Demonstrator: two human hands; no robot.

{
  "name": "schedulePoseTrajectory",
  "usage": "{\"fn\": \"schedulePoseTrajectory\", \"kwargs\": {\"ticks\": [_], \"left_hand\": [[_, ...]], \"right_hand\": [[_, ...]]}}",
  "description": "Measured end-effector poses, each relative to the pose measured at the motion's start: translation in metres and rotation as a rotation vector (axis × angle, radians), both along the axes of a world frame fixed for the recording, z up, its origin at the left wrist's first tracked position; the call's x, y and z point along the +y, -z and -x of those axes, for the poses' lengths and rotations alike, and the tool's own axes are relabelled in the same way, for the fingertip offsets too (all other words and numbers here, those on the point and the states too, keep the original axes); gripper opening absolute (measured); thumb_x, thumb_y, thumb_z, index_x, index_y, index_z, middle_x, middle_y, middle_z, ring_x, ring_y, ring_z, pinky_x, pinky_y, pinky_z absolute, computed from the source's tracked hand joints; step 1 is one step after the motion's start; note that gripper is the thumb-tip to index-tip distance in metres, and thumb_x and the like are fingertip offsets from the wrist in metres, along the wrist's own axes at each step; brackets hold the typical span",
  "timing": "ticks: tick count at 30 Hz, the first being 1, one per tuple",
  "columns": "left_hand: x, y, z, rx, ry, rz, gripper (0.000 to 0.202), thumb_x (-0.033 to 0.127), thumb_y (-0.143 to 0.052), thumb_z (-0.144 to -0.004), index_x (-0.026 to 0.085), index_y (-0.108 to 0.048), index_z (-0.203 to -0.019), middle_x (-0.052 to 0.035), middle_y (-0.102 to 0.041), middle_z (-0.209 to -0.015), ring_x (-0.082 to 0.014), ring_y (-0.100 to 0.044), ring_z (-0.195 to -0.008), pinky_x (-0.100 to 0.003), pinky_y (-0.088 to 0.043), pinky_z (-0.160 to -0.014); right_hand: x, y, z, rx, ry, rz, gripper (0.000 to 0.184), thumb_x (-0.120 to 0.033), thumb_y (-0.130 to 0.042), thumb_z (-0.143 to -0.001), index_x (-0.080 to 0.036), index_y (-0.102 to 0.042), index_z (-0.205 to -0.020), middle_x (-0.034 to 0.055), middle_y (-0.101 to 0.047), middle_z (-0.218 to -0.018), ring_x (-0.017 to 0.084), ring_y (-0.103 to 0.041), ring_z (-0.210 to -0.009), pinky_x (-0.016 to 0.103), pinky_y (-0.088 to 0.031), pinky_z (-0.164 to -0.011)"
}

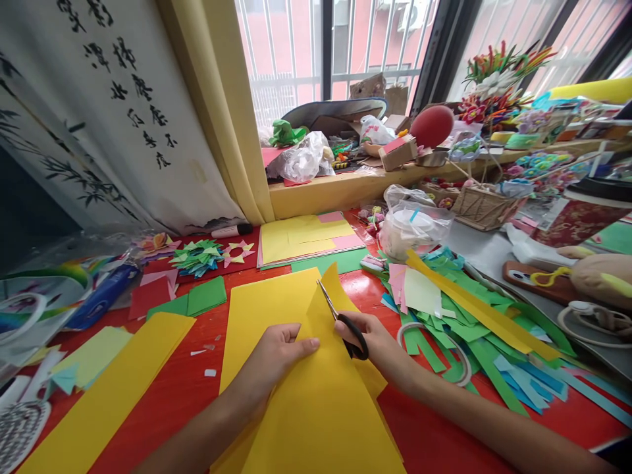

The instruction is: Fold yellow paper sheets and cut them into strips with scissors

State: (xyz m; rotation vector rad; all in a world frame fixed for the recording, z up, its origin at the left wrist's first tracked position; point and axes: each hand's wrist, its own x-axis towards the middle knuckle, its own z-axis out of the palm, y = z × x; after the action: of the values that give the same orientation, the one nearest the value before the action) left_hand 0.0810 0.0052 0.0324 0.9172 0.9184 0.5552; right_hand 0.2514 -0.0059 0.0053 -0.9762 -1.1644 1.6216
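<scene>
My right hand (pixel 378 336) grips a pair of scissors (pixel 354 336) with black handles. The blades point up and away, at the far end of a sheet of yellow paper (pixel 326 408). Beside the blades a strip of the yellow paper curls upward, partly parted from the sheet. My left hand (pixel 281 355) pinches the same sheet, thumb on top, left of the scissors. Under it lies more yellow paper (pixel 266 296). How far apart the blades stand is hard to tell.
Green paper scraps (pixel 474 342) and a tape roll (pixel 461 359) lie to the right. A long yellow strip (pixel 113 388) and green squares (pixel 207 296) are on the left. Pale yellow sheets (pixel 296 240) are stacked at the back. A lidded cup (pixel 582 210) stands far right.
</scene>
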Motion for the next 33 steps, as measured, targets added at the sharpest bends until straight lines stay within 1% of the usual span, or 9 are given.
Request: {"fn": "schedulePoseTrajectory", "kwargs": {"ticks": [8, 12, 18, 20, 23, 26, 28, 31, 33], "left_hand": [[-0.009, 0.001, 0.005, 0.012, -0.02, 0.021, 0.03, 0.029, -0.064, -0.067, 0.009, -0.061, -0.089, -0.0076, -0.066, -0.071, -0.0199, -0.063, -0.062, -0.029, -0.048, -0.061], [-0.009, 0.007, 0.018, 0.042, -0.037, 0.0, 0.034, 0.033, -0.064, -0.067, 0.01, -0.059, -0.092, -0.0073, -0.066, -0.076, -0.0207, -0.063, -0.065, -0.032, -0.048, -0.065], [0.003, 0.021, 0.064, 0.383, -0.187, -0.147, 0.037, 0.045, -0.061, -0.067, 0.014, -0.057, -0.087, -0.0038, -0.064, -0.073, -0.0197, -0.061, -0.066, -0.026, -0.044, -0.055], [0.009, 0.025, 0.079, 0.462, -0.245, -0.214, 0.04, 0.043, -0.065, -0.063, 0.016, -0.057, -0.091, -0.0041, -0.065, -0.078, -0.0212, -0.061, -0.074, -0.026, -0.045, -0.059], [0.017, 0.027, 0.093, 0.522, -0.22, -0.3, 0.043, 0.038, -0.068, -0.06, 0.017, -0.057, -0.097, -0.0056, -0.065, -0.088, -0.0229, -0.06, -0.086, -0.027, -0.045, -0.069], [0.018, 0.022, 0.097, 0.528, -0.202, -0.376, 0.034, 0.036, -0.066, -0.063, 0.018, -0.059, -0.091, -0.0047, -0.063, -0.088, -0.0205, -0.058, -0.085, -0.024, -0.044, -0.068], [0.016, 0.015, 0.097, 0.475, -0.248, -0.387, 0.028, 0.036, -0.064, -0.065, 0.018, -0.058, -0.086, -0.0021, -0.062, -0.081, -0.0152, -0.057, -0.073, -0.02, -0.042, -0.059], [0.012, 0.009, 0.094, 0.387, -0.365, -0.361, 0.027, 0.038, -0.062, -0.068, 0.019, -0.055, -0.085, 0.005, -0.052, -0.058, -0.0062, -0.039, -0.044, -0.016, -0.03, -0.042], [0.009, 0.009, 0.094, 0.352, -0.423, -0.341, 0.029, 0.04, -0.061, -0.069, 0.019, -0.053, -0.088, 0.0087, -0.04, -0.046, -0.005, -0.026, -0.039, -0.016, -0.025, -0.039]], "right_hand": [[0.0, 0.003, 0.007, -0.081, -0.018, 0.019, 0.039, -0.05, -0.063, -0.066, -0.015, -0.046, -0.066, -0.0026, -0.043, -0.061, 0.009, -0.042, -0.056, 0.021, -0.033, -0.05], [0.004, 0.002, 0.003, -0.226, -0.015, -0.045, 0.038, -0.05, -0.055, -0.072, -0.015, -0.052, -0.085, -0.0032, -0.045, -0.059, 0.01, -0.046, -0.051, 0.022, -0.036, -0.048], [0.034, 0.006, -0.04, -1.149, 0.336, -0.449, 0.044, -0.033, -0.05, -0.079, -0.02, -0.04, -0.12, 0.0053, -0.06, -0.09, 0.018, -0.057, -0.073, 0.027, -0.04, -0.057], [0.042, 0.012, -0.056, -1.472, 0.448, -0.498, 0.036, -0.032, -0.042, -0.084, -0.02, -0.042, -0.119, 0.0089, -0.058, -0.104, 0.022, -0.059, -0.076, 0.028, -0.04, -0.053], [0.048, 0.018, -0.07, -1.72, 0.428, -0.55, 0.026, -0.023, -0.035, -0.087, -0.016, -0.054, -0.103, 0.0115, -0.06, -0.097, 0.025, -0.059, -0.078, 0.031, -0.041, -0.055], [0.046, 0.014, -0.064, -1.602, 0.441, -0.656, 0.024, -0.023, -0.039, -0.086, -0.012, -0.058, -0.094, 0.0156, -0.058, -0.1, 0.03, -0.052, -0.098, 0.04, -0.041, -0.077], [0.039, 0.006, -0.048, -1.261, 0.39, -0.639, 0.026, -0.03, -0.04, -0.086, -0.013, -0.056, -0.097, 0.0143, -0.057, -0.105, 0.028, -0.05, -0.102, 0.04, -0.04, -0.083], [0.022, -0.003, -0.015, -0.564, -0.015, -0.328, 0.037, -0.042, -0.031, -0.088, -0.015, -0.053, -0.099, 0.0088, -0.059, -0.093, 0.018, -0.06, -0.079, 0.031, -0.049, -0.066], [0.01, -0.003, 0.004, -0.368, -0.256, -0.175, 0.033, -0.043, -0.043, -0.083, -0.015, -0.054, -0.096, 0.0049, -0.058, -0.083, 0.016, -0.06, -0.073, 0.027, -0.05, -0.062]]}}
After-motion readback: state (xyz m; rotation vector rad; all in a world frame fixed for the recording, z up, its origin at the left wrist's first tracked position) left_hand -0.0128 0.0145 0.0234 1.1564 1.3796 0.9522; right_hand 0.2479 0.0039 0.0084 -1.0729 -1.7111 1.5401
